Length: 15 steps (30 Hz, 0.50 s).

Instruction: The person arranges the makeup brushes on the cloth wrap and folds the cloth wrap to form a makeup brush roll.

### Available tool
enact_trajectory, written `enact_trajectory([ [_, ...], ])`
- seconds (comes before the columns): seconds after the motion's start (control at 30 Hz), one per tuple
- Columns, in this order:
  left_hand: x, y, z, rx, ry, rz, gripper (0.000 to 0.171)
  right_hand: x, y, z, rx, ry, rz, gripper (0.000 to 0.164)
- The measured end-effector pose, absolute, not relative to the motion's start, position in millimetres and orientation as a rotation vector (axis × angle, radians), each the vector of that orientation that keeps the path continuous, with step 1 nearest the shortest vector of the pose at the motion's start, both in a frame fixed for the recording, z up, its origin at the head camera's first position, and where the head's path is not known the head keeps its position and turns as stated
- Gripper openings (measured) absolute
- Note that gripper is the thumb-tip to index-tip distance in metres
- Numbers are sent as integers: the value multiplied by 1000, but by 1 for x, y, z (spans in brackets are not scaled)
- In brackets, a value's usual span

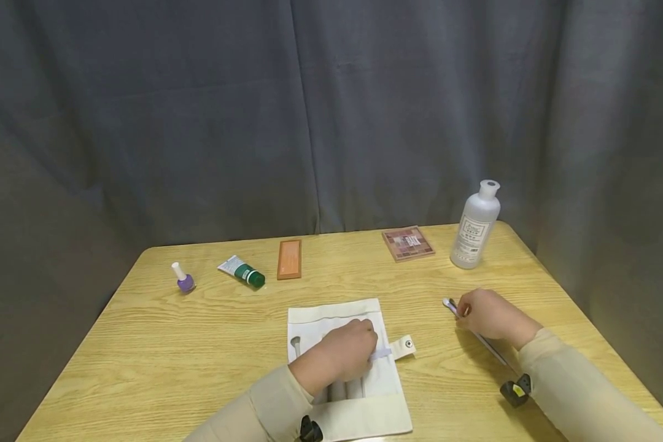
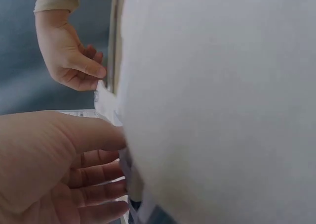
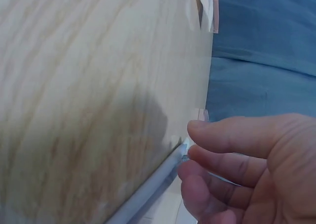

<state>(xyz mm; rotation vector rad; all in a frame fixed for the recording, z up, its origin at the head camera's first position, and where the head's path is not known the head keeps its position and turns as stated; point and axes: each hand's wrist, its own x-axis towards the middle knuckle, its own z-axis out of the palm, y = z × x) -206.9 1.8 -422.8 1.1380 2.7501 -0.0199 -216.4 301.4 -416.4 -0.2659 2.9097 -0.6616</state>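
A cream fabric brush pouch (image 1: 367, 417) lies unfolded on the table, with several makeup brushes in it. A grey brush head (image 1: 295, 341) shows at its left, while handles (image 1: 337, 391) stick out below my left hand (image 1: 337, 353). That hand rests on the pouch, fingers loosely bent in the left wrist view; what lies beneath the fingertips is partly hidden. To the right, my right hand (image 1: 492, 314) pinches a slim makeup brush (image 1: 492, 348) near its pale head, between thumb and forefinger. Its long handle (image 3: 148, 192) slants along the tabletop in the right wrist view.
A snap strap (image 1: 403, 347) extends from the pouch's right side. Farther back are purple nail polish (image 1: 185, 283), a green-and-white tube (image 1: 243, 272), an orange flat case (image 1: 290, 259), a pink checked palette (image 1: 408, 244) and a tall clear bottle (image 1: 476, 226). Dark curtains (image 1: 254, 123) hang behind the table.
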Motion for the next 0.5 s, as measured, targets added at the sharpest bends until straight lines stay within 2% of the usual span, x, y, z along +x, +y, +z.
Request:
enact_trajectory([
  [0.5,-211,1,-429,1146,2763,-1,9,-217,297,-417,-177,2931,-661,6],
])
